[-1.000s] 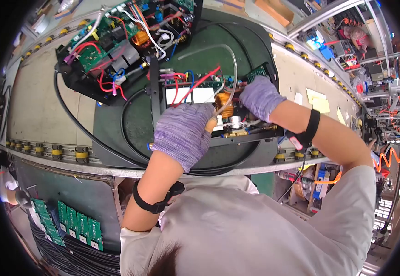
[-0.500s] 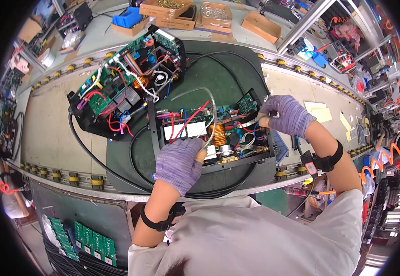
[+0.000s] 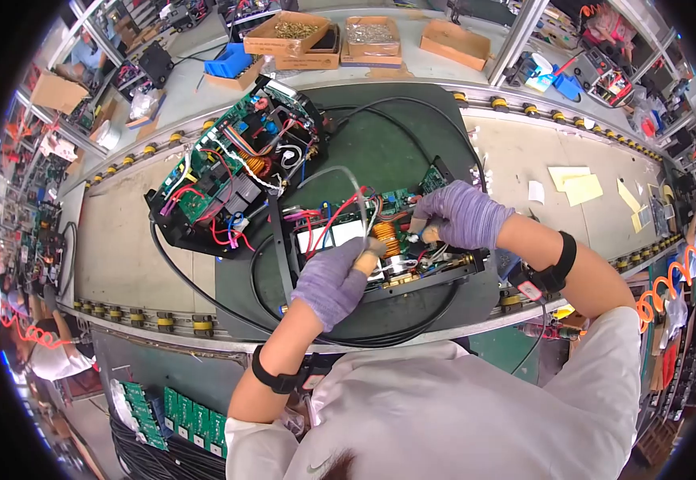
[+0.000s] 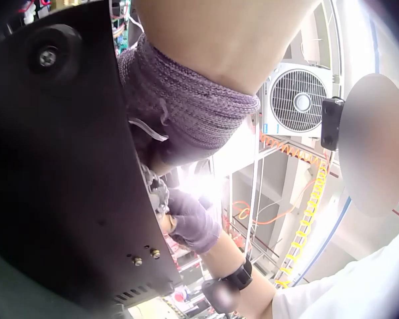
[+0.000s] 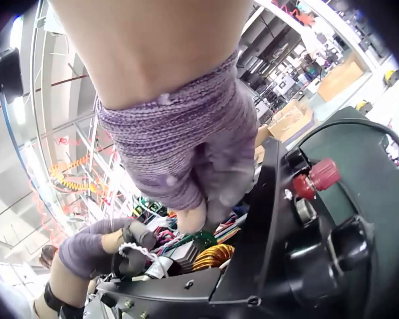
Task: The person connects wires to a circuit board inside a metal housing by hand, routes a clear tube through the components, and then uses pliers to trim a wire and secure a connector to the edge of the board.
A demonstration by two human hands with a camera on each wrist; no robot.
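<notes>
An opened black metal chassis (image 3: 428,286) with circuit boards, white blocks and a copper coil (image 3: 385,238) lies before the person. Over its near side, the gloved left hand (image 3: 333,280) pinches a clear flexible tube (image 3: 356,186) between thumb and fingers; the tube's free end arches over the boards. Thumb and fingertips of the gloved right hand (image 3: 464,214) meet at a small white connector (image 3: 414,238) among the wires at the chassis's right end. In the right wrist view, the right hand (image 5: 186,153) reaches down inside the wall, and its fingertips are partly hidden.
A second opened unit (image 3: 240,164) stands at the back left on the green board (image 3: 388,140). Black cable (image 3: 253,276) loops around the chassis. Roller rails (image 3: 164,320) edge the bench. Yellow papers (image 3: 582,190) lie at right, cardboard boxes (image 3: 454,44) at the back.
The right hand first lifted out to the chassis's right edge, then came back left over the inner wires. The left hand kept hold of the tube. The head view shifted to show more of the back bench.
</notes>
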